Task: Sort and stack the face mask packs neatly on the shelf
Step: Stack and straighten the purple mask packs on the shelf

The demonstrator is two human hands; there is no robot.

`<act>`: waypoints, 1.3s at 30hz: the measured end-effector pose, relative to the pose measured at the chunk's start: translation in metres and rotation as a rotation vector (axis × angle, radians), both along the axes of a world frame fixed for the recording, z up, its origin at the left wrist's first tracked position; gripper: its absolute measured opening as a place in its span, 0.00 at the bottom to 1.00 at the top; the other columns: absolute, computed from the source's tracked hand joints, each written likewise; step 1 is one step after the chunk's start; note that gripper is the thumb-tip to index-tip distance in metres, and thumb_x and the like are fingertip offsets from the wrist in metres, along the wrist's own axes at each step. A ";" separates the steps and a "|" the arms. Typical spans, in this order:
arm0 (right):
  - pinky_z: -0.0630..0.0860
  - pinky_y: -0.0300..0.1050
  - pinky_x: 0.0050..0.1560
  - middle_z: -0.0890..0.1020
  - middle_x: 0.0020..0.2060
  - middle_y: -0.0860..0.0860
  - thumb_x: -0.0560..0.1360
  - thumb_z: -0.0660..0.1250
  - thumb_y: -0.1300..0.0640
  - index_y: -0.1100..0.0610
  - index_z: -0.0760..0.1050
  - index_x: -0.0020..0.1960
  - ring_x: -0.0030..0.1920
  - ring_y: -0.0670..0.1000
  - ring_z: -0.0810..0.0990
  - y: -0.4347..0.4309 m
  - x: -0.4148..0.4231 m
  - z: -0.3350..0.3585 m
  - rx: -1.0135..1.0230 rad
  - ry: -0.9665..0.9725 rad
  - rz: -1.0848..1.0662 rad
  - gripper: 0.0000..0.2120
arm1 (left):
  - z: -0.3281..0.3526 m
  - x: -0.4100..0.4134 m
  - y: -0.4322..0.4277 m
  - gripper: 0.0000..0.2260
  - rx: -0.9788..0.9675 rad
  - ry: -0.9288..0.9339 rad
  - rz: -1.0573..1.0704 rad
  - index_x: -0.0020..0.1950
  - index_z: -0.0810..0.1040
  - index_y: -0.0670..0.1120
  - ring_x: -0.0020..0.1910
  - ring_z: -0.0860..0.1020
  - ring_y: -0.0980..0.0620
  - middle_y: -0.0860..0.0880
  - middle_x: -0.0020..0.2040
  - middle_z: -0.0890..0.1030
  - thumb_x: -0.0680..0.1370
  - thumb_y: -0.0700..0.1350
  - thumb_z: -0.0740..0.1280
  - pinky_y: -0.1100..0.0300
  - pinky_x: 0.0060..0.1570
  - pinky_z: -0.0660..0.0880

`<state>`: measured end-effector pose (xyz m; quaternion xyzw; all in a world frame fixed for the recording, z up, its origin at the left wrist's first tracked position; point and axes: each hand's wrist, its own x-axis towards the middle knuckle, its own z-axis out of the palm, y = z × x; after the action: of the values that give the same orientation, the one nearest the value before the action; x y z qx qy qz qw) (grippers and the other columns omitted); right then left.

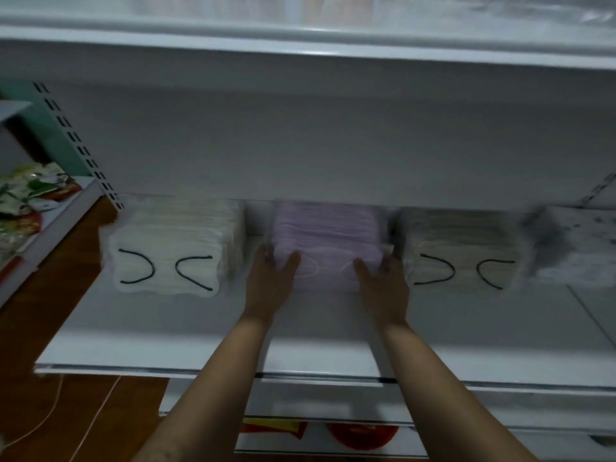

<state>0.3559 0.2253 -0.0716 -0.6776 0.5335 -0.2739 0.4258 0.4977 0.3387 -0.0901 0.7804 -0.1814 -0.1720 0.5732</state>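
Squaring the stack of pale purple face mask packs in clear plastic (325,241) at frame centre, both hands clamped on it.

Left hand (271,283) presses the stack's left flank, right hand (383,288) the right flank, thumbs on the front pack; both closed on the stack, nothing lifted as far as I can tell. It sits at the back of the white metal shelf (166,335), between the cream mask stack with black ear loops (173,248) centre-left and the beige mask stack with black ear loops (463,251) centre-right, small gaps either side. A blurred grey patterned stack (576,248) sits at the right edge. Judgement: packs are light, soft, compressible; slick film likely lets them slide and fan out, so squeeze the sides low and evenly, don't pinch one pack's top.
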 end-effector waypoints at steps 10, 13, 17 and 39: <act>0.69 0.46 0.59 0.75 0.65 0.57 0.73 0.72 0.47 0.61 0.68 0.69 0.64 0.56 0.74 -0.006 -0.003 -0.010 -0.024 -0.002 0.056 0.31 | 0.003 -0.003 -0.001 0.31 0.083 -0.116 -0.017 0.66 0.72 0.38 0.61 0.76 0.41 0.40 0.62 0.77 0.71 0.56 0.75 0.44 0.63 0.72; 0.68 0.38 0.53 0.75 0.65 0.54 0.71 0.74 0.52 0.61 0.64 0.71 0.64 0.55 0.75 -0.008 -0.004 -0.011 0.009 -0.067 0.111 0.34 | 0.001 0.001 -0.002 0.31 0.053 -0.040 -0.042 0.62 0.72 0.38 0.50 0.80 0.47 0.42 0.58 0.78 0.68 0.54 0.78 0.57 0.47 0.79; 0.67 0.35 0.48 0.77 0.60 0.52 0.70 0.75 0.58 0.60 0.67 0.68 0.59 0.52 0.77 -0.012 -0.002 -0.014 0.004 -0.133 0.158 0.30 | -0.001 0.010 -0.005 0.37 0.040 -0.009 -0.059 0.63 0.72 0.41 0.52 0.82 0.46 0.45 0.56 0.81 0.62 0.57 0.81 0.49 0.50 0.80; 0.65 0.30 0.33 0.73 0.43 0.43 0.66 0.78 0.56 0.54 0.67 0.55 0.45 0.45 0.75 -0.027 -0.001 -0.012 0.013 -0.146 0.155 0.24 | -0.004 0.014 -0.021 0.34 0.002 -0.089 -0.040 0.63 0.69 0.39 0.56 0.77 0.49 0.45 0.58 0.77 0.64 0.43 0.82 0.60 0.52 0.72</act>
<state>0.3546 0.1981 -0.0832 -0.6922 0.4491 -0.2853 0.4877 0.5114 0.3175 -0.0943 0.7840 -0.2221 -0.1488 0.5603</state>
